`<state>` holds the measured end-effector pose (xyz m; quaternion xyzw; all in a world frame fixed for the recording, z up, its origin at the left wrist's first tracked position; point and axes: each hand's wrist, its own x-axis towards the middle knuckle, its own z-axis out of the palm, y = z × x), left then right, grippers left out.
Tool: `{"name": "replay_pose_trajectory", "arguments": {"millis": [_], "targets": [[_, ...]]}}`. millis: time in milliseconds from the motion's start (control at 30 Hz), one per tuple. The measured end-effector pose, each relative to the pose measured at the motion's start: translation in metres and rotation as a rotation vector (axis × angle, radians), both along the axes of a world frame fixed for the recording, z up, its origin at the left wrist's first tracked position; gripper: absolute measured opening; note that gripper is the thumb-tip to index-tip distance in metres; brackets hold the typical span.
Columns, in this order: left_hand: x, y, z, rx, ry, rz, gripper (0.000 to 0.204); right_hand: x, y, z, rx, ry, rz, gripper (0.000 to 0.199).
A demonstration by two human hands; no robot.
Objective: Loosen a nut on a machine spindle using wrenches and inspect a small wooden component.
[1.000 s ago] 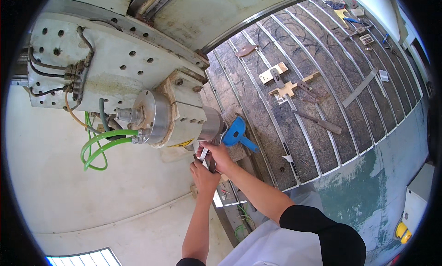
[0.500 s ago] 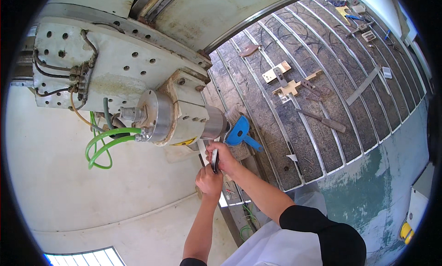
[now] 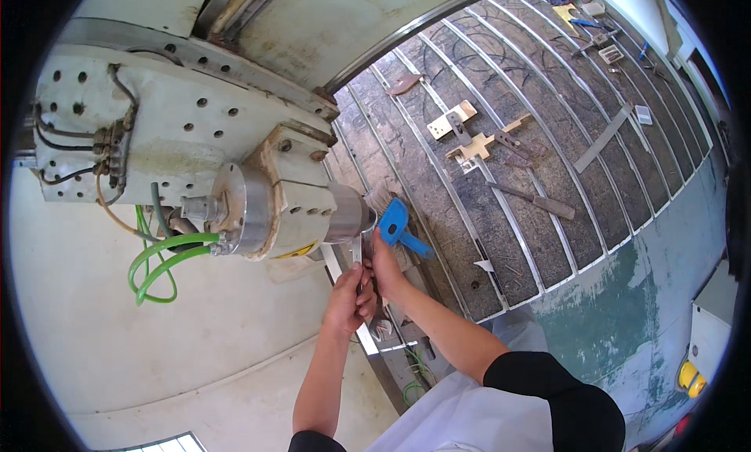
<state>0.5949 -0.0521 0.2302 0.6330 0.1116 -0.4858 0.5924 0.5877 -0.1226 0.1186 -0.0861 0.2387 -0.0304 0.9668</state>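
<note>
A steel machine spindle (image 3: 348,213) juts from its off-white housing toward the table, just above my hands. My left hand (image 3: 346,297) is closed round a flat silver metal tool, apparently a wrench (image 3: 357,250), whose upper end meets the spindle's lower end. My right hand (image 3: 386,266) is beside it, its upper fingers pointing up to the spindle nose; whatever its curled fingers grip is hidden. Just right of the spindle nose is a blue plastic piece with a hole and a handle (image 3: 393,222), resembling a small dustpan, with pale bristles (image 3: 379,197) behind it.
The slatted machine bed (image 3: 508,163) holds wooden blocks (image 3: 473,146), dark metal clamps (image 3: 510,145), a wooden-handled file-like tool (image 3: 551,206) and a flat grey strip (image 3: 604,139). Green hoses (image 3: 160,252) loop left of the spindle. A yellow object (image 3: 691,379) is at the far right.
My right hand has moved up to the spindle nose. The silver tool, earlier between my hands, now stands upright against the spindle's end. The whole view has shifted slightly.
</note>
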Motion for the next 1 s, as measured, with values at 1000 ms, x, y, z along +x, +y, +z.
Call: {"name": "replay_pose_trajectory", "arguments": {"millis": [1000], "targets": [[-0.026, -0.211, -0.019, -0.469, 0.092, 1.091, 0.034, 0.014, 0.081, 0.012, 0.16, 0.037, -0.15, 0.054]]}}
